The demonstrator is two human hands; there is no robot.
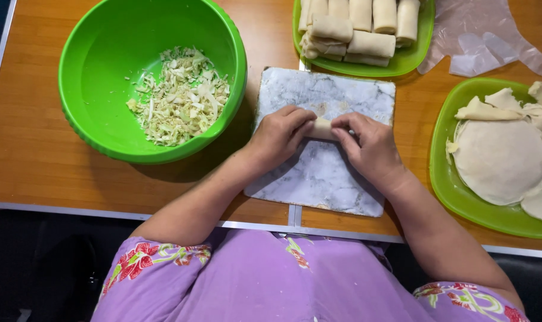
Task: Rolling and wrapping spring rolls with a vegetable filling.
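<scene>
Both hands, left hand and right hand, fingers pinching the spring roll on the marble board; uneven pressure could probably split the wrapper, filling hidden.

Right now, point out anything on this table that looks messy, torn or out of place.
Little stands out. Torn wrapper scraps lie loose on the right green plate around the whole wrapper sheets. A clear plastic glove lies crumpled on the table. Both hands, left and right, hold a roll on the marble board.
</scene>
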